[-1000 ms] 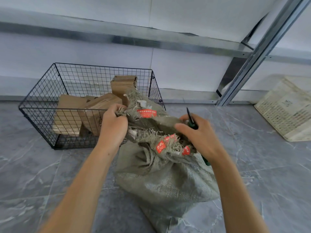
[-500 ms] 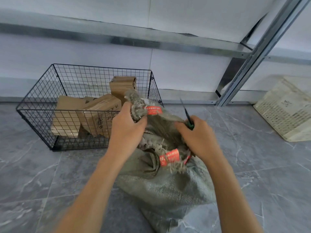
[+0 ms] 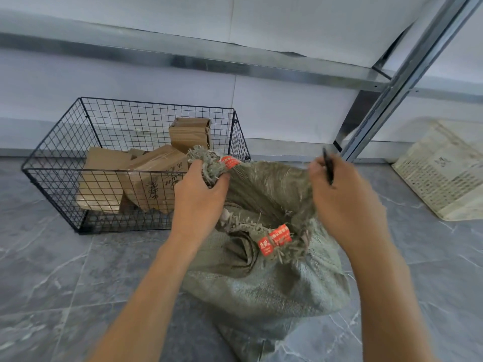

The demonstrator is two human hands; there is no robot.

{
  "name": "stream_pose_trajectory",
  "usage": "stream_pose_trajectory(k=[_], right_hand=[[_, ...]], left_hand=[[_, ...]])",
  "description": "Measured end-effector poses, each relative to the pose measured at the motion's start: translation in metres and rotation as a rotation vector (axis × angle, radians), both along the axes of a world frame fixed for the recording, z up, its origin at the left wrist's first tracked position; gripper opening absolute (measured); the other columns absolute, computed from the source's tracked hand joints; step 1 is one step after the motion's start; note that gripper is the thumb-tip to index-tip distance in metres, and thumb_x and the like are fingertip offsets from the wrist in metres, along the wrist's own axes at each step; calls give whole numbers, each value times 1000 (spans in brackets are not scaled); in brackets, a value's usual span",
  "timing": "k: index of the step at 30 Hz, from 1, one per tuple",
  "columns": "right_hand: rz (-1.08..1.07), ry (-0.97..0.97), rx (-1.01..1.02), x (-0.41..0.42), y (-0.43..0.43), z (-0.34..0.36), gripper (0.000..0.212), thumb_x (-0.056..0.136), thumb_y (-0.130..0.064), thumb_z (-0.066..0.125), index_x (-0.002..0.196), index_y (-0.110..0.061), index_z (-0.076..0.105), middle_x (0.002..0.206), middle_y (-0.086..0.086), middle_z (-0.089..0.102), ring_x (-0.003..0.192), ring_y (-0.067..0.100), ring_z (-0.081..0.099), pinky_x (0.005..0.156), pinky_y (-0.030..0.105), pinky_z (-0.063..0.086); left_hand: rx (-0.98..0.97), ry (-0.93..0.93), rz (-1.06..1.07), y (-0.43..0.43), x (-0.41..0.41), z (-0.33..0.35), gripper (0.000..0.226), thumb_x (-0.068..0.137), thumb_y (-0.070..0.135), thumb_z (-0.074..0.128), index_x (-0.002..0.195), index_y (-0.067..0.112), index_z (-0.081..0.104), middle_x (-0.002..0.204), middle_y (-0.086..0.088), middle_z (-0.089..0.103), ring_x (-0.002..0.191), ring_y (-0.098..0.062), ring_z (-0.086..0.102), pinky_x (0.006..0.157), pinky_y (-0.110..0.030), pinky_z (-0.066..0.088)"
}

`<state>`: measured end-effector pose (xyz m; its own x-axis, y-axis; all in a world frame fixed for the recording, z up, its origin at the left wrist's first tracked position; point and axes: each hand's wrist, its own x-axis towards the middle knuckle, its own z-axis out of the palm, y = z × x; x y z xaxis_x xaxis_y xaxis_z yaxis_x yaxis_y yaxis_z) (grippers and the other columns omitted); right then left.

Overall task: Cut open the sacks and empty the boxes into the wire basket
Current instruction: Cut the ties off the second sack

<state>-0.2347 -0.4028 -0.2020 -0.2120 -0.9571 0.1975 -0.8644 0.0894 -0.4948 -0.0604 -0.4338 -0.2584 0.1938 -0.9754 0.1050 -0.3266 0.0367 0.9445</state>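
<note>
Sack (image 3: 261, 296) slumps on the floor (image 3: 52, 283) just right of the wire basket (image 3: 52, 163), mouth gaping. Our left hand (image 3: 196, 199) is fisted round its frayed rim; our blurry right hand (image 3: 345, 205) pinches a thin dark tool (image 3: 328, 165) and the opposite rim. Boxes (image 3: 156, 178) sit in the basket.

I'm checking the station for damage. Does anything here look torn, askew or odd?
The mouth of the green sack is frayed, with torn red tape; the left hand and right hand hold it open, the right also holding a dark tool. The boxes in the wire basket lie tumbled at angles.
</note>
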Motion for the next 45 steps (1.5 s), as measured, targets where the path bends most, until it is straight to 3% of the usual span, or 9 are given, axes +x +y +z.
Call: stream_pose_trajectory(k=[6,13,19,25,34,37,41,43,45], right_hand=[[-77,-55,-144,-2,5,15,30,100,-42,31,88,-21,48,63,-2,50,54,16,48,48,29,28],[121,5,146,12,2,-1,26,97,-48,37,87,-26,47,71,-4,59,64,18,58,62,35,47],[337,-123,433,24,3,-8,18,94,-33,44,106,-22,36,73,-3,47,61,14,46,59,32,37],[428,-189,442,25,-2,-13,9,99,-24,42,108,-23,44,81,1,52,63,15,48,61,33,40],[445,-242,412,25,-5,-17,17,98,-28,44,107,-21,56,95,9,66,83,29,65,76,46,52],[449,-260,378,24,-7,-19,14,98,-26,45,104,-22,56,82,1,63,63,16,57,58,35,45],[460,-356,321,25,-7,-18,13,97,-23,47,102,-25,59,76,-6,61,57,1,52,57,23,39],[465,-383,310,26,-7,-19,12,97,-23,48,99,-25,59,77,-4,62,57,3,53,57,24,41],[472,-405,293,27,-7,-18,12,97,-22,48,98,-26,60,79,-5,63,60,1,56,58,22,43]], left_hand=[[4,0,-20,0,-1,-2,11,93,28,55,86,22,49,64,-14,60,51,-32,60,55,-49,54],[4,9,-33,1,-2,0,9,93,26,55,88,20,50,64,-14,60,49,-30,59,53,-46,53],[-14,4,-49,1,-4,0,17,94,31,55,83,39,44,71,-8,62,59,-25,62,58,-36,52],[3,70,-24,2,-3,1,17,92,34,54,102,19,51,68,-15,63,54,-33,62,60,-44,56],[-23,74,-56,10,-7,9,44,95,31,52,135,25,34,77,-1,61,31,-7,51,37,-17,41],[-41,31,-75,11,-8,9,33,95,34,52,123,26,37,81,10,56,38,2,51,44,-12,43],[-67,-1,-85,15,-10,10,23,95,29,54,97,35,32,76,25,34,57,28,42,57,2,35],[-52,12,-96,17,-10,12,21,95,33,53,111,36,39,79,27,31,63,19,50,60,-3,39],[-40,18,-118,19,-11,12,53,95,42,48,143,24,31,99,30,39,90,5,54,77,-12,39]])
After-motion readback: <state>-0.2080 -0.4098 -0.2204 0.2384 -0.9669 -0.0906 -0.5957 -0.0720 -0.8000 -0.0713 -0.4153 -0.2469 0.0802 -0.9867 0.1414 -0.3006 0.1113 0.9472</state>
